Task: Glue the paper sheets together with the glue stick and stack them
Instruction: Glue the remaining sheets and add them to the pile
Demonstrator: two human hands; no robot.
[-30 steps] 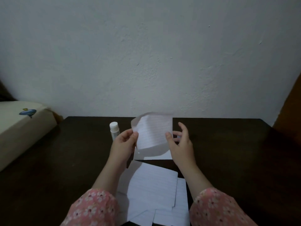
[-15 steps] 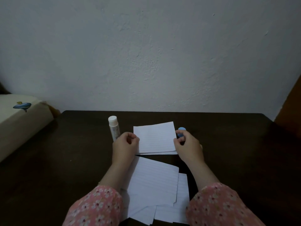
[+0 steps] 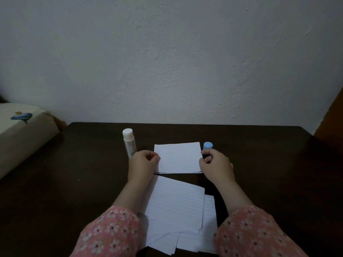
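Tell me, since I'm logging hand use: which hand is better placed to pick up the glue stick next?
Left, probably. The left hand lies at the stacked sheet's left edge, right beside the upright glue stick. The right hand lies at the opposite edge, near the blue cap.

A dark surface (image 3: 259, 164) set against a pale wall (image 3: 185, 62). A lined paper sheet (image 3: 179, 157) lies flat on a second sheet; the left hand (image 3: 143, 163) and right hand (image 3: 216, 165), fingers curled, rest at its side edges. A white glue stick (image 3: 129, 142) stands upright just beside the left hand; a blue cap (image 3: 207, 146) stands at the right hand. Loose sheets (image 3: 176, 212) overlap nearer the person, between floral sleeves (image 3: 109, 236). A cream cushion (image 3: 22, 138) lies at left.
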